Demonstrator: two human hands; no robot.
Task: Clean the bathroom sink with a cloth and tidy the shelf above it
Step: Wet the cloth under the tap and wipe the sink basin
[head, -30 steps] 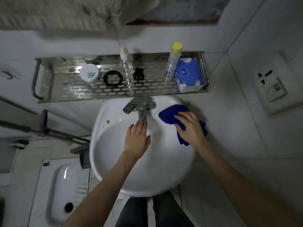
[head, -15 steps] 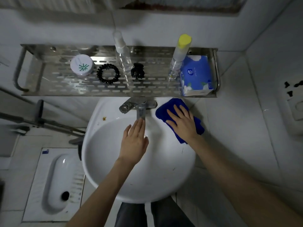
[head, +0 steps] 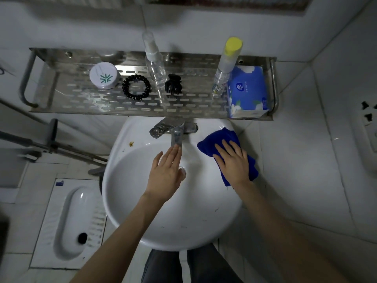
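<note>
A white round sink (head: 142,225) stands below a perforated steel shelf (head: 85,103). My right hand (head: 232,162) lies flat with straight fingers on a blue cloth (head: 216,137), pressing it on the sink's right rim. My left hand (head: 166,174) hovers open over the basin, fingertips just under the chrome tap (head: 175,131). A brown stain (head: 131,143) sits on the rim left of the tap. On the shelf stand a white jar (head: 104,75), a black hair tie (head: 136,87), a clear spray bottle (head: 154,60), a black hair claw (head: 173,83), a yellow-capped bottle (head: 225,64) and a blue tissue pack (head: 247,91).
A squat toilet (head: 69,221) lies in the floor at lower left. Grey pipes (head: 51,146) run along the left wall. A wall socket (head: 367,119) sits on the right tiled wall, close to the sink's right side. My legs (head: 179,266) stand under the basin.
My right hand has flattened on the blue cloth and slid it slightly up the right rim. The camera has tilted, bringing the shelf lower in view. My left hand stays under the tap.
</note>
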